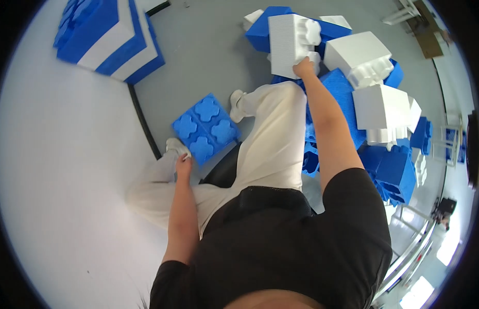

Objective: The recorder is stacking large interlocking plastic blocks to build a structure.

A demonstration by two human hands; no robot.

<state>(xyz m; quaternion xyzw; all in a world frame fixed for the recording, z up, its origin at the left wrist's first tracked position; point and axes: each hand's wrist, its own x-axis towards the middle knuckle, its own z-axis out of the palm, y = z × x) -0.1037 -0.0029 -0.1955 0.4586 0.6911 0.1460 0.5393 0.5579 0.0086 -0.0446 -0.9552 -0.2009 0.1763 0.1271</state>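
Observation:
My right hand [304,68] grips the lower end of a white foam building block [282,46] with a ribbed face and rounded studs, at the near left part of a pile of blocks. My left hand [184,164] hangs by my left shoe, its fingers curled; whether anything small is between them cannot be told. Just ahead of it, a blue foam block [206,129] with flower-shaped studs lies on the floor between my feet. More white blocks [359,54] and a large blue block [342,104] are heaped on the right.
A stack of alternating blue and white blocks [108,50] stands against the white wall [69,162] at the upper left. Further blue blocks [396,174] lie right of my right arm. White metal frames [411,218] and a brown cardboard piece [427,38] are at the far right.

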